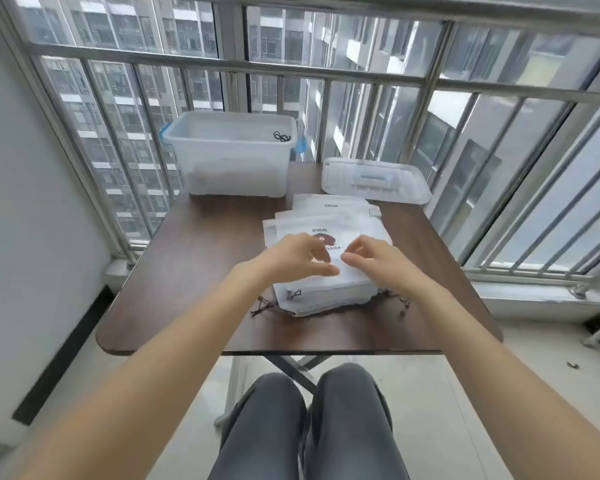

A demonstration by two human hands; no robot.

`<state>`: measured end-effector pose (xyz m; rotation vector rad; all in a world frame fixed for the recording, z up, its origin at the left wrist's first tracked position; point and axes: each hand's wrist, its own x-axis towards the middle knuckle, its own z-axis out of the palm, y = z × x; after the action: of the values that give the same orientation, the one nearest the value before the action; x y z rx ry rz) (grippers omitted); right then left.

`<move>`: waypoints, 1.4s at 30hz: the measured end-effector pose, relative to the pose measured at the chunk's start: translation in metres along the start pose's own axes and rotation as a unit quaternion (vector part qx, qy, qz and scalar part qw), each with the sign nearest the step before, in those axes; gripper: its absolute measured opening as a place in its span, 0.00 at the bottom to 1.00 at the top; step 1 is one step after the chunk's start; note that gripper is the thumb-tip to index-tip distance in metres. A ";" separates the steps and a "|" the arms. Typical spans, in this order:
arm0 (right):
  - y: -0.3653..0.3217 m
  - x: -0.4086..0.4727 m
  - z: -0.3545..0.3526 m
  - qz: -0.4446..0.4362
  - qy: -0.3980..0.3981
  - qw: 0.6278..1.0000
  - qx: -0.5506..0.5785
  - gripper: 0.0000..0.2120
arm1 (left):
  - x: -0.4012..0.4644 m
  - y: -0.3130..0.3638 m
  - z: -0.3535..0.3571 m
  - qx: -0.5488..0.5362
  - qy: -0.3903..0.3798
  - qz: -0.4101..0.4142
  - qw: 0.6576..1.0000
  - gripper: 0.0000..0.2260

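My left hand, right hand half-curled over topmost white printed drawstring cloth bag; grip unclear. Pinch one layer only, lift evenly.

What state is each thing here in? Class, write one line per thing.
storage bin: open, upright on the table.
lid: off, lying flat right of the bin.
stack of bags: piled flat, drawstrings trailing at the near edge.
left hand: over the top bag, fingers loosely curled; grip unclear.
right hand: over the top bag, fingers curled; grip unclear.
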<state>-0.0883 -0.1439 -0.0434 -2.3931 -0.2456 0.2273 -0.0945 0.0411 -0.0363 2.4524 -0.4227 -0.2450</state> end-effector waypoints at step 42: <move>0.027 -0.001 0.061 0.017 0.314 0.797 0.515 0.10 | 0.003 -0.056 0.056 -0.546 0.392 -0.111 0.732 0.09</move>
<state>-0.1005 -0.1253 -0.1061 -1.2590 0.2076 -0.3576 -0.0936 0.0511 -0.1153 1.2123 0.3454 0.3754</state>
